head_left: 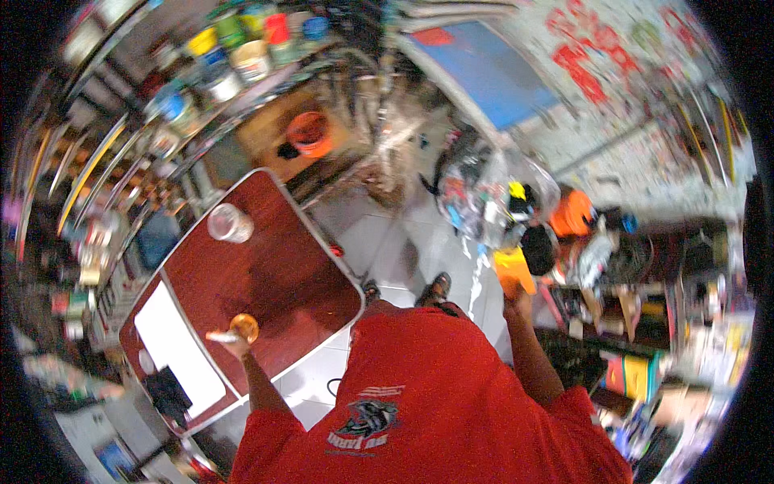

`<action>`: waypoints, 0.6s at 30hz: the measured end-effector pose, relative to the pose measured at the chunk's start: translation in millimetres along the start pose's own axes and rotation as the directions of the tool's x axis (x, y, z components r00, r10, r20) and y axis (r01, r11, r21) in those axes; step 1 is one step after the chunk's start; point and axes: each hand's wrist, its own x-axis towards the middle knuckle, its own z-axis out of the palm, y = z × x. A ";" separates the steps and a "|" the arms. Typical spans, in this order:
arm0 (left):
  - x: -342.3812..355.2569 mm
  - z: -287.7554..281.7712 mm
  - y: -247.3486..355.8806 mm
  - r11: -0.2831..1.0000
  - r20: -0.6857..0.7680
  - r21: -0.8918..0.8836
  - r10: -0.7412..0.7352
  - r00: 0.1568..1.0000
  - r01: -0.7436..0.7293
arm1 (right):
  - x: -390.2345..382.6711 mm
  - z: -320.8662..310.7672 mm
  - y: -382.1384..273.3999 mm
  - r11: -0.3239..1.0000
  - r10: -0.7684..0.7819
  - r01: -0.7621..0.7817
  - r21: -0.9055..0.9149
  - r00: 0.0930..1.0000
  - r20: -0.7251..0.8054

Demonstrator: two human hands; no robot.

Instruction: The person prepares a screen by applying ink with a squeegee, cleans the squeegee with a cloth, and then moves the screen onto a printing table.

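Above the dark red table, my left hand [239, 347] is closed on a small round amber-orange container [244, 327]. A short white object [218, 335] sticks out at the same hand; blur hides what it is. My right hand [518, 302], low at my right side, grips a yellow-orange flat piece [514, 269], perhaps cloth or sheet, whose kind I cannot make out. Farther back on the table stands a clear plastic cup or jar [230, 223], apart from both hands.
The red table [282, 266] has a white panel [173, 347] at its left end. Plastic bags of rubbish [484, 194] and an orange item [572, 213] lie ahead right. Paint cans [250, 60] fill a shelf; an orange bucket [310, 134] sits below. Cluttered shelves [629, 323] line the right.
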 end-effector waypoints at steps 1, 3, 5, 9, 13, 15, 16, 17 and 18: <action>-0.7 -13.2 -12.1 0.999 -0.024 0.014 0.049 0.999 -0.048 | 2.6 22.7 -15.2 0.924 0.119 -0.121 0.361 0.993 0.029; -3.2 0.9 -6.2 0.975 0.037 -0.013 0.221 0.975 -0.221 | 6.3 30.9 -28.9 0.625 0.392 -0.222 0.748 0.918 -0.055; 3.6 0.0 9.3 0.970 0.220 -0.165 0.214 0.952 -0.180 | 11.3 32.5 -24.3 0.622 0.427 -0.157 0.767 0.889 -0.164; -45.6 56.9 137.2 0.940 0.418 -0.340 0.154 0.895 -0.003 | 14.8 12.4 -32.0 0.634 0.364 -0.067 0.770 0.905 -0.221; -93.5 121.3 235.4 0.790 0.533 -0.613 0.403 0.744 0.012 | 24.4 -20.4 -25.3 0.626 0.400 -0.007 0.780 0.861 -0.313; -119.0 166.6 326.9 0.845 0.805 -0.507 0.394 0.443 0.169 | 36.9 -39.6 -14.9 0.640 0.418 -0.003 0.768 0.840 -0.346; -139.7 181.6 349.5 0.838 0.818 -0.521 0.437 0.373 0.159 | 44.4 -47.2 -13.9 0.655 0.436 -0.012 0.755 0.823 -0.365; -165.5 199.8 372.3 0.836 0.828 -0.532 0.481 0.289 0.133 | 52.7 -58.2 -11.4 0.671 0.451 -0.020 0.741 0.805 -0.386; -193.6 217.6 396.8 0.839 0.835 -0.537 0.513 0.199 0.087 | 60.8 -72.1 -4.4 0.683 0.409 0.008 0.731 0.825 -0.391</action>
